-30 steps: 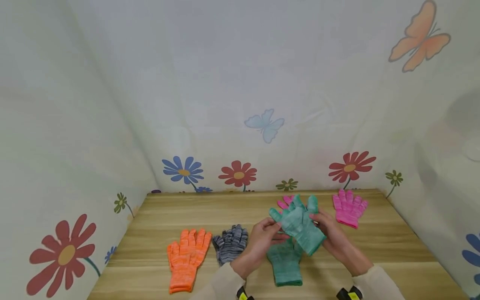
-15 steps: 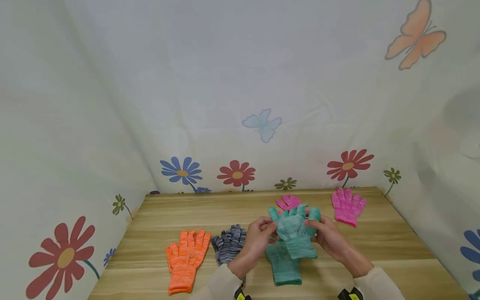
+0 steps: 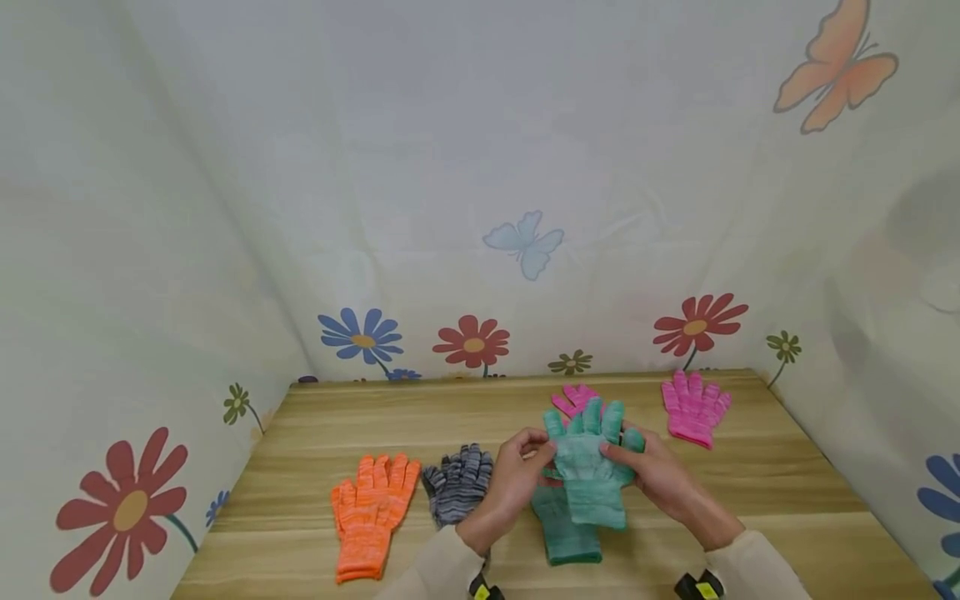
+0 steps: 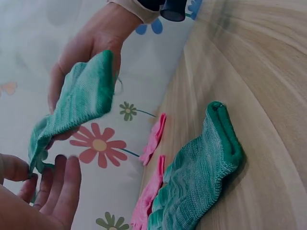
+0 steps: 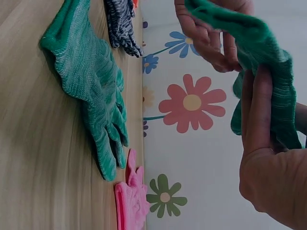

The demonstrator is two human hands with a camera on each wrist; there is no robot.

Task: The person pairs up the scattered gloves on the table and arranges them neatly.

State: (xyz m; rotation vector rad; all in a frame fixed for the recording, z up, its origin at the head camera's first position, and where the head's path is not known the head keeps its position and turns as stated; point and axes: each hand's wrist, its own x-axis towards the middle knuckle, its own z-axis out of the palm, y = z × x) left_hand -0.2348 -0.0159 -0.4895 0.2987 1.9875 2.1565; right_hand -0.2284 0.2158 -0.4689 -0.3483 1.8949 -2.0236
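A green knit glove (image 3: 592, 475) is held up over the table between both hands, its fingers pointing away and its cuff toward the person. My left hand (image 3: 515, 471) pinches its left edge between thumb and fingers. On the other side my right hand (image 3: 656, 467) grips it, thumb on top and fingers beneath, as the right wrist view shows. Below lies a second green glove (image 3: 566, 533) flat on the wood, partly covered by the raised one in the head view. Its folded dark-green cuff (image 4: 224, 134) shows in the left wrist view.
An orange glove (image 3: 375, 517) and a grey-black striped glove (image 3: 459, 483) lie to the left. Near the back edge are two pink gloves, one (image 3: 576, 400) behind the raised glove and one (image 3: 695, 408) at right. Flower-printed curtains (image 3: 420, 208) enclose the wooden table (image 3: 780, 500).
The raised green glove has swung from a slant to nearly upright, its cuff moving left and toward the person. Its fingers are more spread. Both hands keep hold; the other gloves stay put.
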